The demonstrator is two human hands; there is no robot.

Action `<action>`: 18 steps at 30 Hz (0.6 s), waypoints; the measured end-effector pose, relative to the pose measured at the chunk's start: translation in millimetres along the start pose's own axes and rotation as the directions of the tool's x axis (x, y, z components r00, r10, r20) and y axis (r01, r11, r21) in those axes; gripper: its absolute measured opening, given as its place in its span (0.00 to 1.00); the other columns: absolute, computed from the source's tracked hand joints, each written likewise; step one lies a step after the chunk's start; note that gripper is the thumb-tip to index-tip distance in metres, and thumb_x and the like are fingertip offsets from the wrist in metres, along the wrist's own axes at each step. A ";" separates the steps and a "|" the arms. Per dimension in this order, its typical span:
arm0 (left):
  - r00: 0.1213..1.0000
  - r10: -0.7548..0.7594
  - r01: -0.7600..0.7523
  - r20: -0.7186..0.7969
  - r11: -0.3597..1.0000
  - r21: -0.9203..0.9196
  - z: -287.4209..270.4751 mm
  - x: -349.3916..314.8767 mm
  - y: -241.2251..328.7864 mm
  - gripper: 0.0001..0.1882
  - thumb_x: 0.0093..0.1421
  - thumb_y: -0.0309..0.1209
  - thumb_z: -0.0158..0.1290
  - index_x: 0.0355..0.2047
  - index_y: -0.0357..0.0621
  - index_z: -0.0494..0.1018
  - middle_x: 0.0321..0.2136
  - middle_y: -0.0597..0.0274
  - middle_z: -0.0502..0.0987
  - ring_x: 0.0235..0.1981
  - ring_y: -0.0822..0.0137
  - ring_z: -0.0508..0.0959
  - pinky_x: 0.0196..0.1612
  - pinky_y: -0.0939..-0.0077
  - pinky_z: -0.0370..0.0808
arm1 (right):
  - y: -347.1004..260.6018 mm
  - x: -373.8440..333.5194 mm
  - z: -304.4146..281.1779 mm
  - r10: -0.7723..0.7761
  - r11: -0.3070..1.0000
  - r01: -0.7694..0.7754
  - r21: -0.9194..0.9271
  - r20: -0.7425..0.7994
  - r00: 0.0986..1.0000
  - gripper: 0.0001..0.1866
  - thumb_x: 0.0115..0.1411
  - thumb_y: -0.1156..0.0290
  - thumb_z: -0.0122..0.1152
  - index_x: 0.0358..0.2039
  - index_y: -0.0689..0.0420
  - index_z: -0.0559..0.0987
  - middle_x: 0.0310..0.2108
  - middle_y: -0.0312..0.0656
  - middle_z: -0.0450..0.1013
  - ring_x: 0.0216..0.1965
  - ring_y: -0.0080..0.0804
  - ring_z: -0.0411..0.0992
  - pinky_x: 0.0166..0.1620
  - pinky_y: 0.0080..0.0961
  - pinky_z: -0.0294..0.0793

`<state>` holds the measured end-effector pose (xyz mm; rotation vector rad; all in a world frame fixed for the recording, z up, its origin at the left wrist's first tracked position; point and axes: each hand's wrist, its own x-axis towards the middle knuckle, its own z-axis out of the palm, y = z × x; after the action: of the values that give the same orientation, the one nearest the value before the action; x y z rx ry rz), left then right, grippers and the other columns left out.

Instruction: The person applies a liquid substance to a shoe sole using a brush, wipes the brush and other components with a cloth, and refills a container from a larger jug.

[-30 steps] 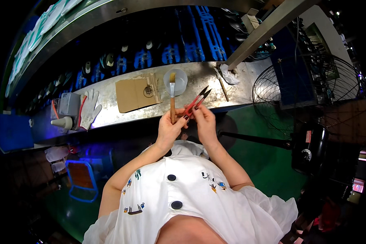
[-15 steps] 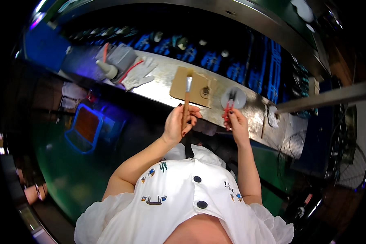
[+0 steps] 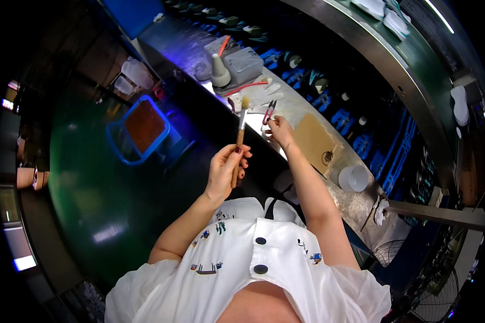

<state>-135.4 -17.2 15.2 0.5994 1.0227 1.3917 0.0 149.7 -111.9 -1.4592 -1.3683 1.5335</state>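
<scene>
My left hand (image 3: 226, 168) is wrapped round the wooden handle of a brush (image 3: 242, 121), held upright in front of the bench with its pale bristles up. The fingers of my right hand (image 3: 281, 132) are closed at the end of small red-handled snips (image 3: 270, 111), whose dark tips point away from me. These snips are low over the near edge of the bench, beside white gloves (image 3: 267, 94) with red trim. Right of my right hand lies a piece of brown cardboard (image 3: 313, 142). Beyond that stands a round whitish cup (image 3: 353, 178).
A white cone-topped bottle (image 3: 220, 74) and grey plastic boxes (image 3: 244, 65) stand on the metal bench (image 3: 339, 199). Behind it runs a dark line of shoe-like items (image 3: 320, 102). A metal bar (image 3: 436, 214) juts out at right. A blue-framed stool (image 3: 144, 129) stands left.
The view has swung left along the bench. My right hand has carried the snips from above the cup to beside the gloves. My left hand still holds the brush.
</scene>
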 end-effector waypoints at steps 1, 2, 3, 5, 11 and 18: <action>1.000 0.018 -0.018 -0.001 1.000 0.013 -0.3 0.5 1.7 0.10 0.61 0.31 0.43 0.37 0.38 0.69 0.30 0.61 0.72 0.25 0.79 0.70 0.22 0.89 0.68 | -2.6 1.9 5.5 -0.025 0.992 0.012 -0.125 -0.105 0.994 0.17 0.56 0.66 0.49 0.42 0.64 0.69 0.31 0.43 0.73 0.21 0.22 0.70 0.20 0.17 0.66; 0.999 0.034 -0.034 0.002 0.999 0.027 0.9 1.1 3.5 0.10 0.61 0.31 0.44 0.37 0.38 0.69 0.30 0.61 0.72 0.26 0.79 0.70 0.23 0.89 0.68 | -1.4 -3.3 5.9 -0.027 0.983 0.015 -0.180 -0.064 0.998 0.20 0.55 0.65 0.49 0.46 0.63 0.67 0.34 0.43 0.74 0.23 0.21 0.71 0.21 0.15 0.65; 0.999 0.049 -0.049 0.013 0.998 0.039 1.1 3.2 5.7 0.10 0.60 0.31 0.44 0.37 0.38 0.69 0.30 0.61 0.72 0.26 0.79 0.70 0.23 0.89 0.68 | -3.8 -14.6 5.8 -0.001 0.995 0.004 -0.101 0.025 1.000 0.19 0.56 0.65 0.49 0.45 0.62 0.67 0.34 0.42 0.74 0.23 0.20 0.71 0.21 0.15 0.65; 0.998 0.055 -0.055 0.042 0.998 0.000 -0.4 6.6 7.1 0.09 0.60 0.29 0.45 0.37 0.37 0.69 0.32 0.61 0.73 0.27 0.78 0.71 0.28 0.87 0.70 | -9.2 -45.2 2.8 0.027 0.998 -0.037 0.048 0.203 0.979 0.17 0.56 0.65 0.49 0.43 0.61 0.69 0.32 0.39 0.74 0.23 0.18 0.69 0.21 0.13 0.64; 0.986 0.090 -0.087 0.143 0.996 -0.023 16.6 18.9 -3.0 0.10 0.59 0.30 0.47 0.38 0.36 0.70 0.34 0.61 0.74 0.31 0.77 0.71 0.36 0.85 0.69 | -67.2 -151.5 -15.6 0.035 0.969 -0.136 0.208 0.429 0.903 0.11 0.57 0.66 0.48 0.38 0.57 0.72 0.31 0.32 0.74 0.26 0.14 0.66 0.25 0.09 0.61; 0.932 -0.049 0.020 0.358 0.996 0.084 52.9 26.4 -14.2 0.16 0.61 0.37 0.43 0.40 0.36 0.70 0.36 0.59 0.74 0.37 0.74 0.71 0.43 0.81 0.64 | -68.4 -196.5 -20.7 -0.171 0.950 0.126 0.287 0.139 0.975 0.09 0.57 0.72 0.52 0.36 0.62 0.71 0.27 0.31 0.69 0.30 0.16 0.67 0.34 0.15 0.67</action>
<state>-86.2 17.9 22.1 0.8569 0.7899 1.1591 45.3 -7.3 18.5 -1.0565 -1.2623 1.6964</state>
